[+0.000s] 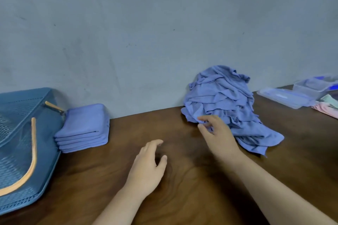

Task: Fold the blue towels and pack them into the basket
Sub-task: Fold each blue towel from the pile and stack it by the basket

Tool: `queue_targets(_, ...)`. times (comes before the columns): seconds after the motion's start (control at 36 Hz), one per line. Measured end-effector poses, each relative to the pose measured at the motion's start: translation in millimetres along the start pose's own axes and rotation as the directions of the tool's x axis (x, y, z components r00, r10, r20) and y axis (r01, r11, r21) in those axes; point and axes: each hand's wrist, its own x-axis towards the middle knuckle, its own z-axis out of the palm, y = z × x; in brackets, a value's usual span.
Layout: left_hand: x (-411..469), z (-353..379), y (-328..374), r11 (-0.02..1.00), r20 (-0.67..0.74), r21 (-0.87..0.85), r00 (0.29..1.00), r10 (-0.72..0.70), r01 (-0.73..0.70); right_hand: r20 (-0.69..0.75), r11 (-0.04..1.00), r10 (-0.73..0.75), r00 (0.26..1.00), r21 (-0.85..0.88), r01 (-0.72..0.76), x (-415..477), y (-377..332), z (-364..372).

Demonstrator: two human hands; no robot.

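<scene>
- Pile of unfolded towels: blue, crumpled, heaped at the back right of the tabletop against the wall. One loose tail trails toward the near right.
- Right hand: the nearer hand, at the pile's near-left foot. The pile lies just ahead and to the right of it.
- Right fingers: spread apart, forefinger and thumb parted around the lowest cloth edge. They are touching or almost touching it, with no closed grip visible.
- Left hand: over bare tabletop, well apart from the pile, fingers relaxed and holding nothing.
- Folded towels: a neat stack at far left, just beside the basket, not yet in it.
- Judgement: the next move looks like a pinch on one edge to draw a single towel toward the centre. Neighbouring layers could drag along with it.
</scene>
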Motion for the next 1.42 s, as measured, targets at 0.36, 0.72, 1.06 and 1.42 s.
queue_targets(0.36,18,11,-14,0.979,-0.079,-0.179,0.991,-0.110,0.095,0.110,0.732,0.195,0.975,-0.678,-0.070,180,3,-28)
queue_targets(0.72,17,7,-11,0.981,-0.075,-0.170,0.991,-0.108,0.094,0.090,0.649,0.253,0.963,-0.755,-0.100,224,15,-9)
queue_targets(1.06,11,-11,7,0.878,-0.361,-0.477,0.917,-0.171,-0.024,0.047,0.973,-0.230,0.972,-0.024,0.231,107,-80,24)
queue_targets(1.42,14,-8,-6,0.989,-0.234,-0.145,0.972,-0.029,-0.005,0.334,0.949,-0.089,0.938,-0.258,0.182,25,-3,77)
